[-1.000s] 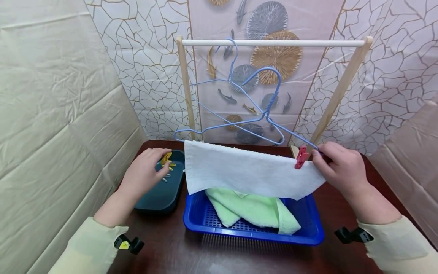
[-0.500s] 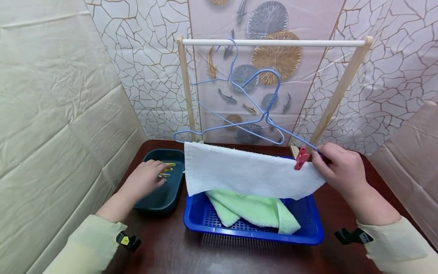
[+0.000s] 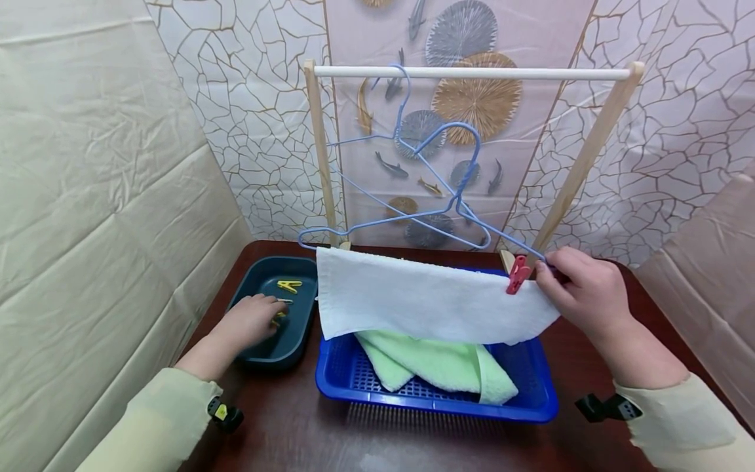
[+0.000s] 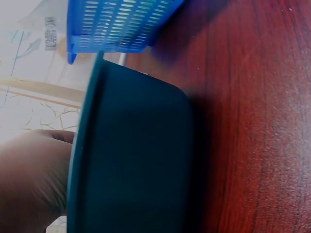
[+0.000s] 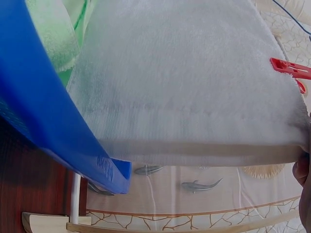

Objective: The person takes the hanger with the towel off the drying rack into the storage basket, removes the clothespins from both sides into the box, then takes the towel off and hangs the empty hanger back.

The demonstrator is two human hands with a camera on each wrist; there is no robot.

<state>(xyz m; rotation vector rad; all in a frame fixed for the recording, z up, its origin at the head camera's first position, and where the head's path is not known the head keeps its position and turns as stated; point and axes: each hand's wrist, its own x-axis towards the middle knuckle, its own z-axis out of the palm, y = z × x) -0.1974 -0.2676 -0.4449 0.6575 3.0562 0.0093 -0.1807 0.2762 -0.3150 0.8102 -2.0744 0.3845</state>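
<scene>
My left hand [image 3: 252, 320] reaches down into the dark teal tray [image 3: 252, 278], its fingertips at a yellow clothespin [image 3: 277, 319]. Another yellow clothespin [image 3: 289, 286] lies farther back in the tray, with a pale one [image 3: 285, 301] near it. In the left wrist view the tray's wall [image 4: 141, 145] hides the fingers. My right hand [image 3: 590, 288] grips the right end of a blue wire hanger [image 3: 407, 214]. A white towel [image 3: 413, 295] hangs from the hanger over the basket, and a red clothespin [image 3: 518, 274] clips it near my right fingers.
The blue basket [image 3: 436, 411] holds a light green towel [image 3: 436, 364]. Behind it stands a wooden rack with a white rod [image 3: 501, 73], from which a second blue hanger [image 3: 404, 98] hangs. Fabric walls [image 3: 118, 164] enclose the dark red table [image 3: 283, 419].
My left hand has lowered into the tray with the yellow clothespin at its fingertips. The hanger and white towel have sunk slightly; my right hand keeps its grip.
</scene>
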